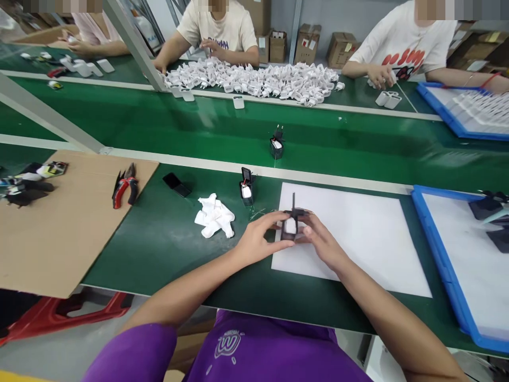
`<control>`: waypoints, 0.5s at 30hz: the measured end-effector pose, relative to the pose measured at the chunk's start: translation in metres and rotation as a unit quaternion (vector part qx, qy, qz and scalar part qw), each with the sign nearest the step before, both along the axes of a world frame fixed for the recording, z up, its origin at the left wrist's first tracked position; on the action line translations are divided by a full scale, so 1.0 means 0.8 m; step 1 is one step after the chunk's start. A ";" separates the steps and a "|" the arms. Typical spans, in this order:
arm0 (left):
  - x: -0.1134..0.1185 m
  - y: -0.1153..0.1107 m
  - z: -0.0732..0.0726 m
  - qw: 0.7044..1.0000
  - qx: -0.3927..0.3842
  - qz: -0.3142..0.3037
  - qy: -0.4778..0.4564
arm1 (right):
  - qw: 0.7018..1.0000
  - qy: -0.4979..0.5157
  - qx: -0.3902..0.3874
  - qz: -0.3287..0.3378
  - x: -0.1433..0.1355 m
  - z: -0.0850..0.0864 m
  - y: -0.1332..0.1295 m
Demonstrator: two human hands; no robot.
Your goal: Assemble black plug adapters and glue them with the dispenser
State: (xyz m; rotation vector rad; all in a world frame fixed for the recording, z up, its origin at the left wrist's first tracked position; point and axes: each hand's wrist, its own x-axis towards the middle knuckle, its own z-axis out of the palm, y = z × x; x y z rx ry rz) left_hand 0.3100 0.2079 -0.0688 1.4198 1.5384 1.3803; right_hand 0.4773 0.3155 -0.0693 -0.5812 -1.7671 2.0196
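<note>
Between my hands, above the left part of a white sheet, is a black power adapter with a white part inside its case and a dark piece sticking up at the top. My left hand grips it from the left, thumb low and fingers behind. From the right, the fingers of my right hand close on its side, some hidden behind it. A similar adapter stands lid up on the green table, and a black case piece lies further left. Beside them rests a crumpled white cloth.
Pliers lie on a cardboard sheet at left. A blue-rimmed tray with black parts is at right. Another open adapter sits on the green conveyor belt. Across it, people work by a heap of white plugs.
</note>
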 end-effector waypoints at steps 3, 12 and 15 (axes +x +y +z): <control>-0.004 0.005 0.011 0.964 -0.021 0.027 -0.265 | 0.999 -0.016 0.001 -0.030 0.002 0.004 0.016; -0.015 0.010 0.046 0.796 -0.087 0.060 -0.595 | 0.982 -0.113 0.101 -0.115 0.007 -0.007 0.067; -0.017 0.011 0.051 0.786 -0.082 0.087 -0.606 | 0.978 -0.113 0.123 -0.123 -0.011 -0.014 0.097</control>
